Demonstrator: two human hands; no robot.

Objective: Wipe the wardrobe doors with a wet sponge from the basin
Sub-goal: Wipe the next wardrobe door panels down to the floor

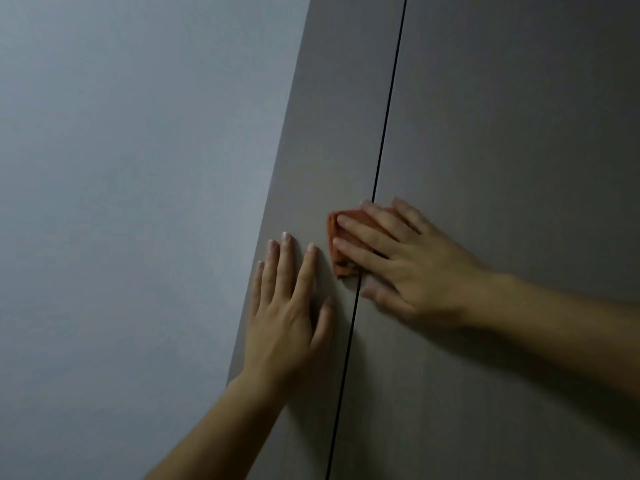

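Right fingers [349, 225]: spread flat, pressing the orange sponge [337, 237] against the door; not curled around it.
Left fingers [285, 251]: released, splayed bare on the left door [311, 150], holding nothing.
Sponge: on the left door, just beside the dark seam [381, 161], partly hidden under the right hand [408, 261].
Wetness: dim light; could not tell how soaked it was.
Risk: with only flat pressure, the sponge could slip free and drop.
Seam risk: water might be pushed into the gap beside the right door [519, 133].
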